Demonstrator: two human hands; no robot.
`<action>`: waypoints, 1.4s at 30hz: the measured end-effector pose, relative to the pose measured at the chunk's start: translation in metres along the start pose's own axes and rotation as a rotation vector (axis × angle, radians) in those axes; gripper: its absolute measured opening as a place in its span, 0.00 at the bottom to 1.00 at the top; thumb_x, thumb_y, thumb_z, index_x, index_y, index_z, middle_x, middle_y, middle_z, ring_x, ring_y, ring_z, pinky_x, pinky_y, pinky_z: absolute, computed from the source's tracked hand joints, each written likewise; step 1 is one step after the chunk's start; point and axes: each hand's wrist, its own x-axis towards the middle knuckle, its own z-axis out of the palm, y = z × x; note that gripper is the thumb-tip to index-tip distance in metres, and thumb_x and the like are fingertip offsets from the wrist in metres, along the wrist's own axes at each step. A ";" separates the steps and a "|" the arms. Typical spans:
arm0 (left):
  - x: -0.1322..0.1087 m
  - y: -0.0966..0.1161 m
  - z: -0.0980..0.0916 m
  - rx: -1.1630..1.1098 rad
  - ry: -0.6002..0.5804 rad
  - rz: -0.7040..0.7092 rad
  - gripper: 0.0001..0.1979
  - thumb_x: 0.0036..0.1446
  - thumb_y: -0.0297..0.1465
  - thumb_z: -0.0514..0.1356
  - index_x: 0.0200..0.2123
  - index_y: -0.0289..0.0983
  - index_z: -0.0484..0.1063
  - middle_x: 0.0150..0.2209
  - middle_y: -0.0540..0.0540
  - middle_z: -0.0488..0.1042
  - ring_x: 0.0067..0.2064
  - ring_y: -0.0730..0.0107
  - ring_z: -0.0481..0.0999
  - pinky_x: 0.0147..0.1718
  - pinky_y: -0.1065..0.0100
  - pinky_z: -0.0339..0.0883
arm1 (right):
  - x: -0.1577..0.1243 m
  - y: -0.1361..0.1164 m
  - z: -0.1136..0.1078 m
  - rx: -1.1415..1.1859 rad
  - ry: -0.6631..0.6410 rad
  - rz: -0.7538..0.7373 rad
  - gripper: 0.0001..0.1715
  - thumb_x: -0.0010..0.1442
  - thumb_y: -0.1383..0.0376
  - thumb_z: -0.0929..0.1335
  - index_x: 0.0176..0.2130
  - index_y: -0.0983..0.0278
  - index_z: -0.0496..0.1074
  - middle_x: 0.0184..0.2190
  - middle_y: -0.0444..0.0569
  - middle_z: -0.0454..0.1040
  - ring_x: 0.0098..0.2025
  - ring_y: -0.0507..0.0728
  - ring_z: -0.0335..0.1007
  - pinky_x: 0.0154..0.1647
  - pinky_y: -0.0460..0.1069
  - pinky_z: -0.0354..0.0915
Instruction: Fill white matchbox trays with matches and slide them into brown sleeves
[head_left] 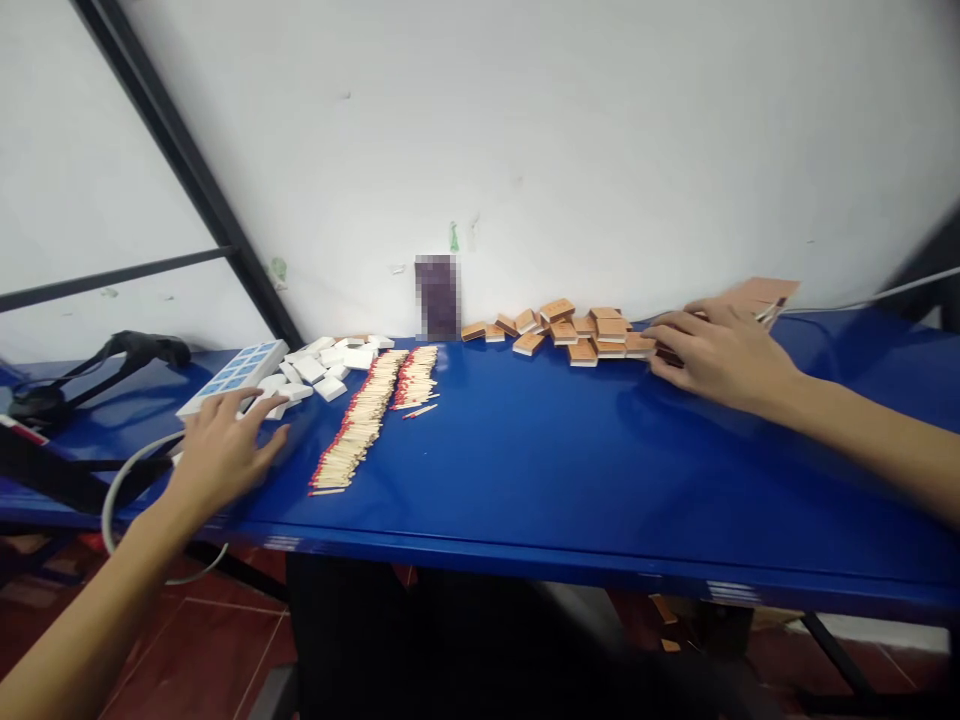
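My left hand [229,435] reaches over the left of the table with its fingers spread, by a heap of small white matchbox trays [309,368]. Its fingertips lie at the near edge of the heap, and nothing shows in its grasp. On the right, my right hand [716,350] has its fingers and thumb curved round a dark-edged matchbox [666,355], mostly hidden by the fingers. This is at the right end of a pile of brown matchboxes [596,335]. Between the hands, red-tipped matches [360,425] lie in a long row, with a shorter row of matches [416,378] beside it.
A white and blue pack [238,378] and a black strap [112,365] lie at the left. Brown card pieces [761,290] are behind my right hand. A blurred dark object [439,297] stands against the wall. A pale cable [112,500] loops over the blue table's front edge [480,565].
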 end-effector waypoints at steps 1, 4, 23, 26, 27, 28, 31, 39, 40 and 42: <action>0.007 0.004 0.000 0.001 -0.023 0.023 0.23 0.69 0.39 0.46 0.60 0.35 0.67 0.60 0.34 0.64 0.60 0.43 0.63 0.54 0.48 0.60 | 0.003 0.001 0.005 -0.060 -0.024 -0.046 0.16 0.65 0.61 0.62 0.41 0.66 0.77 0.44 0.64 0.78 0.50 0.69 0.63 0.45 0.60 0.53; 0.028 0.011 0.006 0.036 -0.048 0.059 0.23 0.67 0.37 0.50 0.61 0.35 0.67 0.62 0.30 0.61 0.62 0.36 0.60 0.53 0.43 0.59 | 0.011 0.008 0.021 -0.234 -0.083 -0.151 0.15 0.64 0.63 0.63 0.38 0.65 0.78 0.39 0.63 0.81 0.50 0.71 0.63 0.40 0.59 0.50; 0.033 0.034 -0.008 -0.375 0.210 0.167 0.16 0.70 0.37 0.48 0.43 0.34 0.71 0.58 0.39 0.67 0.60 0.51 0.65 0.58 0.49 0.59 | -0.010 -0.072 -0.009 0.003 -0.188 -0.143 0.20 0.67 0.59 0.61 0.48 0.64 0.77 0.43 0.57 0.80 0.41 0.63 0.77 0.39 0.54 0.69; 0.011 0.076 -0.035 -0.548 0.138 0.324 0.14 0.70 0.36 0.47 0.39 0.36 0.69 0.47 0.41 0.74 0.49 0.59 0.73 0.50 0.57 0.66 | 0.007 -0.103 -0.006 0.105 -0.162 -0.171 0.21 0.68 0.58 0.60 0.48 0.65 0.75 0.48 0.58 0.78 0.45 0.64 0.76 0.42 0.56 0.72; 0.003 0.093 -0.043 -0.564 0.084 0.412 0.13 0.70 0.35 0.48 0.39 0.36 0.69 0.47 0.42 0.74 0.48 0.60 0.73 0.49 0.58 0.66 | 0.016 -0.117 -0.004 0.151 -0.137 -0.206 0.21 0.68 0.59 0.60 0.49 0.65 0.75 0.50 0.59 0.77 0.47 0.64 0.75 0.45 0.57 0.71; -0.005 0.110 -0.049 -0.575 0.048 0.489 0.12 0.70 0.34 0.48 0.40 0.37 0.69 0.49 0.42 0.74 0.49 0.60 0.73 0.50 0.58 0.66 | 0.025 -0.132 -0.002 0.207 -0.107 -0.254 0.20 0.68 0.61 0.60 0.49 0.66 0.75 0.51 0.60 0.75 0.49 0.64 0.74 0.48 0.57 0.71; -0.025 0.151 -0.060 -0.578 -0.011 0.552 0.09 0.69 0.34 0.52 0.43 0.37 0.70 0.46 0.43 0.76 0.48 0.59 0.74 0.49 0.57 0.66 | 0.059 -0.178 0.006 0.397 -0.159 -0.396 0.18 0.67 0.65 0.61 0.51 0.65 0.74 0.52 0.58 0.73 0.51 0.61 0.72 0.51 0.55 0.69; -0.047 0.158 -0.046 -0.628 0.108 0.268 0.26 0.62 0.42 0.59 0.60 0.38 0.64 0.51 0.39 0.72 0.49 0.53 0.73 0.49 0.54 0.68 | 0.129 -0.222 0.029 0.637 -0.406 -0.410 0.11 0.67 0.66 0.62 0.43 0.67 0.73 0.40 0.55 0.73 0.41 0.58 0.69 0.43 0.51 0.63; -0.048 0.156 -0.045 -0.623 0.101 0.228 0.26 0.60 0.43 0.60 0.58 0.37 0.66 0.48 0.40 0.73 0.46 0.54 0.75 0.46 0.55 0.70 | 0.132 -0.220 0.031 0.674 -0.422 -0.436 0.10 0.67 0.66 0.63 0.41 0.66 0.73 0.39 0.54 0.74 0.40 0.57 0.69 0.42 0.51 0.63; -0.048 0.154 -0.045 -0.620 0.043 0.176 0.25 0.58 0.45 0.60 0.55 0.38 0.70 0.44 0.42 0.73 0.40 0.57 0.76 0.37 0.60 0.70 | 0.137 -0.218 0.034 0.748 -0.461 -0.484 0.09 0.67 0.65 0.63 0.40 0.65 0.72 0.38 0.52 0.74 0.38 0.56 0.68 0.41 0.50 0.61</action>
